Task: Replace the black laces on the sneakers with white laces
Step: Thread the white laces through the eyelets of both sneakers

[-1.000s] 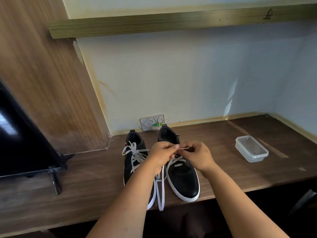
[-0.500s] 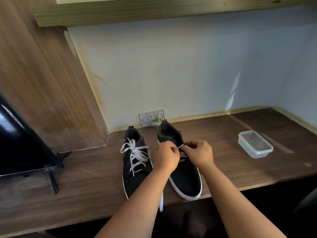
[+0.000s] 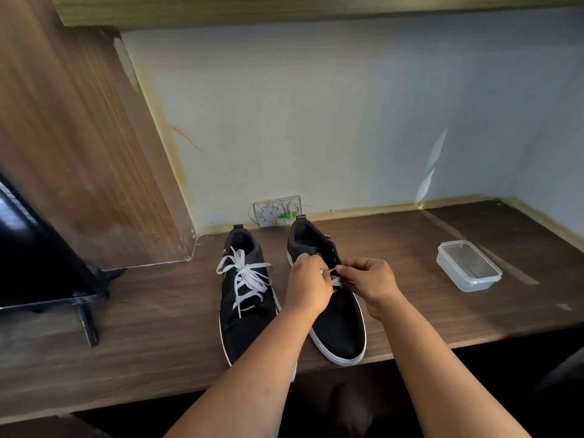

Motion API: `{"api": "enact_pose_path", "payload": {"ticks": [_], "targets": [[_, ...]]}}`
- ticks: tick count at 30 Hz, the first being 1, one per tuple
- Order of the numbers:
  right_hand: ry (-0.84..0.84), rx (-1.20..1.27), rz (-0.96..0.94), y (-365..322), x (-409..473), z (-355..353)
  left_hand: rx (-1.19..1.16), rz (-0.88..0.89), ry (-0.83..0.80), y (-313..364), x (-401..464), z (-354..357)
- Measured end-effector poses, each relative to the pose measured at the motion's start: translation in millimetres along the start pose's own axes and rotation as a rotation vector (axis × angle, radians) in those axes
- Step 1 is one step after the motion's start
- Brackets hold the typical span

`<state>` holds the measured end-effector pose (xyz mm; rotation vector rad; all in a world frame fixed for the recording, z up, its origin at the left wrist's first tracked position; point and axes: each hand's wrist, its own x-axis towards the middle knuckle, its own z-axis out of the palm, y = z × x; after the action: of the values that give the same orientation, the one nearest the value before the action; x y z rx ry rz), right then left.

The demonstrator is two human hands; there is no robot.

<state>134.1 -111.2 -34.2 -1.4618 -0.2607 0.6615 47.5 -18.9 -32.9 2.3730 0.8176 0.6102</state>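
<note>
1. My left hand and right hand each pinch the white lace between them, over the right sneaker.
2. Left of my left hand, the left sneaker sits fully laced.
3. Well right of my right hand, a clear container rests on the surface.

Pale blue wall, dark wooden desk, wood side panel, shelf edge above, sunlight streak
</note>
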Motion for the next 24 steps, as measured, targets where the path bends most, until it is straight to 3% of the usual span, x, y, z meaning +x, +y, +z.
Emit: {"api": "enact_pose_path", "payload": {"ticks": [6, 11, 14, 16, 18, 19, 22, 24], "targets": [[-0.015, -0.050, -0.039, 4, 1, -1, 0.058, 0.080, -0.016, 2, 2, 2], [-0.013, 0.077, -0.040, 4, -2, 3, 0.068, 0.129, -0.063, -4, 6, 2], [0.186, 0.167, 0.003, -2, 7, -5, 0.054, 0.089, -0.059, -5, 12, -5], [0.430, 0.462, 0.027, -18, 15, -28, -0.008, 0.007, -0.020, -7, 18, -13], [0.625, 0.737, -0.065, -37, 17, -58, -0.145, -0.066, -0.035, -13, 21, -21], [0.666, 0.755, -0.139, -42, 14, -68, -0.199, -0.083, -0.054, -17, 22, -25], [0.578, 0.428, -0.237, -41, 5, -60, -0.244, -0.100, -0.099, -26, 22, -29], [0.390, -0.056, -0.208, -30, 2, -40, -0.210, -0.086, -0.104, -26, 22, -28]]}}
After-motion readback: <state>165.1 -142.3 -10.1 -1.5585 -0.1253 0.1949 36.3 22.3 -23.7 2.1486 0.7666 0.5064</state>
